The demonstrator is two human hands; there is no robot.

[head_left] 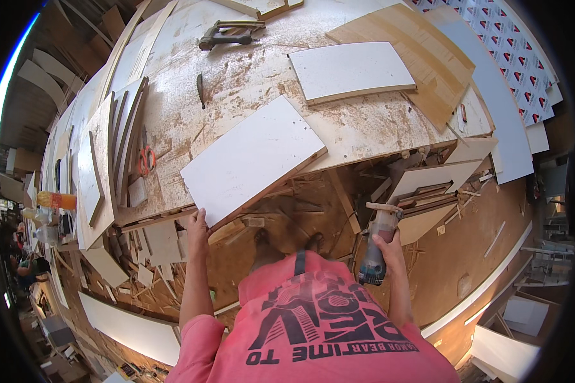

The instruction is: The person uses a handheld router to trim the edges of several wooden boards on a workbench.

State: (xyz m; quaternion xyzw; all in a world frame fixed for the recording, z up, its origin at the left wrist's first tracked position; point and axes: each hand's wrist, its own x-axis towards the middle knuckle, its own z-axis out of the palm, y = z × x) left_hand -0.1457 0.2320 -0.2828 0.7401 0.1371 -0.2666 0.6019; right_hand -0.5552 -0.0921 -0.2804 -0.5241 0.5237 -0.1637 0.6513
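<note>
A white rectangular panel [252, 159] lies at an angle over the near edge of the workbench [236, 76], its near corner sticking out past the edge. My left hand [199, 225] is closed on that corner, with the fingers at the panel's lower left end. Out to the right, away from the bench, my right hand [391, 247] is wrapped round a trim router [372, 265]. The router's flat base points upward and its blue end hangs down. A second white panel [351, 69] rests farther back on the bench, apart from both hands.
A nail gun [230, 36] and a dark curved strip [200, 90] lie on the dusty benchtop. Orange-handled scissors [147, 161] sit beside stacked boards [128, 127] on the left. A brown wooden sheet [421, 64] covers the far right. Offcuts [144, 274] litter the space below.
</note>
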